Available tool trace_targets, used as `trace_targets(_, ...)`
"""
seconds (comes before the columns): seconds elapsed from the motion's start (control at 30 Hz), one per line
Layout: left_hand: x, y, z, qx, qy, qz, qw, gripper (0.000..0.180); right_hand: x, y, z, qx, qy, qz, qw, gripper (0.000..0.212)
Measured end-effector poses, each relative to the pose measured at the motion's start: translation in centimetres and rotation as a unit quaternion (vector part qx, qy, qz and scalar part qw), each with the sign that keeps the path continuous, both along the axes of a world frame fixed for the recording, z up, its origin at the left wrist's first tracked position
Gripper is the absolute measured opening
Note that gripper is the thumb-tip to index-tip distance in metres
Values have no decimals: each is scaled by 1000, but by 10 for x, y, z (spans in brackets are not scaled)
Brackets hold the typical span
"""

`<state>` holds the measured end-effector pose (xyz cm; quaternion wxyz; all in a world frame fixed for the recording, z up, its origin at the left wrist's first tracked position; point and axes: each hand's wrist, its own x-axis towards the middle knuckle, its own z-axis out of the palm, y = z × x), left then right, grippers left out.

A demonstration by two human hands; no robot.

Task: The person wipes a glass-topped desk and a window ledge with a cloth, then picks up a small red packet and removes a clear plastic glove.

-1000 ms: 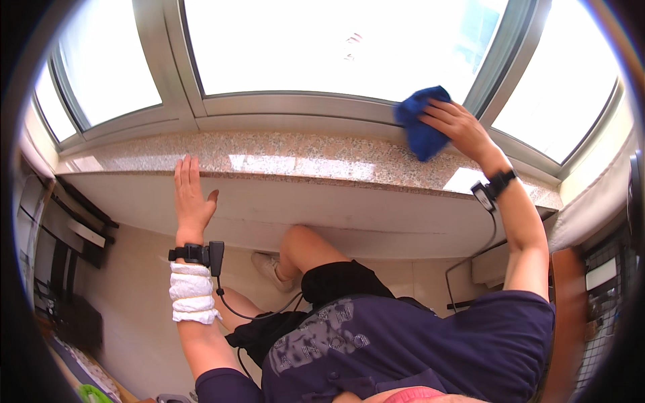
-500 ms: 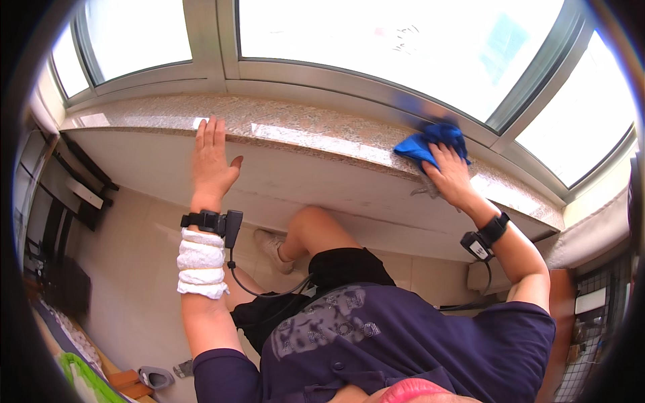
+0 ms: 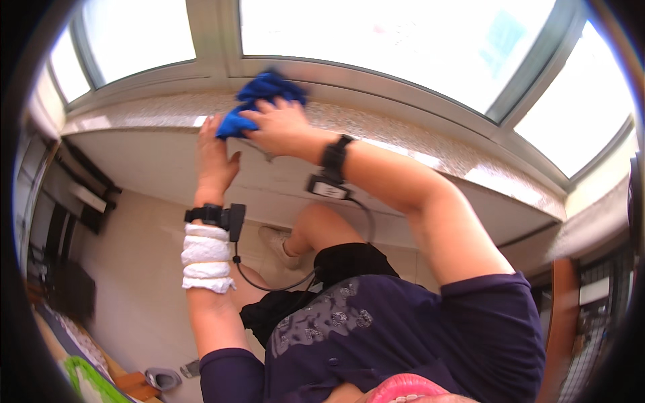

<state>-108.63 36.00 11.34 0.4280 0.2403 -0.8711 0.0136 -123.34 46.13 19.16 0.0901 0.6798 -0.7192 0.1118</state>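
Observation:
A bunched blue cloth [image 3: 263,93] lies on the speckled stone windowsill [image 3: 349,127], pressed under my right hand [image 3: 281,127]. The fingers of that hand spread over the cloth and grip it; motion blurs them a little. Just left of the cloth, my left hand [image 3: 216,164] rests its outstretched fingertips on the sill's front edge, holding nothing. The cloth's near corner comes right up to those fingers. A greyish scrap of fabric hangs below the right palm, too blurred to make out.
Metal window frames [image 3: 349,94] rise behind the sill. A white wall panel [image 3: 148,161] drops below it to the tiled floor [image 3: 148,269]. My knee is close under the sill. Cables [image 3: 282,290] run from the black wrist straps. A wooden panel [image 3: 561,322] stands at the right.
My right hand has swept the blue cloth leftward along the sill, from the right part to beside my left hand. The left hand has stayed nearly in place.

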Motion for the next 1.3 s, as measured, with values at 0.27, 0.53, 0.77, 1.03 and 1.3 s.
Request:
trace_targets(0.27, 4, 6, 9, -24, -75, 48, 996, 78, -49, 70, -8, -26, -17, 48, 998, 42)
trace_targets(0.53, 8, 9, 15, 1, -100, 69, 993, 76, -155, 253, -15, -74, 6, -85, 994, 38)
trace_targets(0.77, -6, 22, 24, 50, -181, 223, 957, 81, -238, 386, -22, -88, 9, -319, 944, 37)
trace_targets(1.03, -101, 156, 35, -78, -176, -87, 977, 81, -238, 387, -29, -168, -3, -422, 891, 36)
trace_targets(1.3, -105, 154, 31, -75, -145, -65, 984, 70, -206, 341, -17, -65, -33, -236, 969, 42)
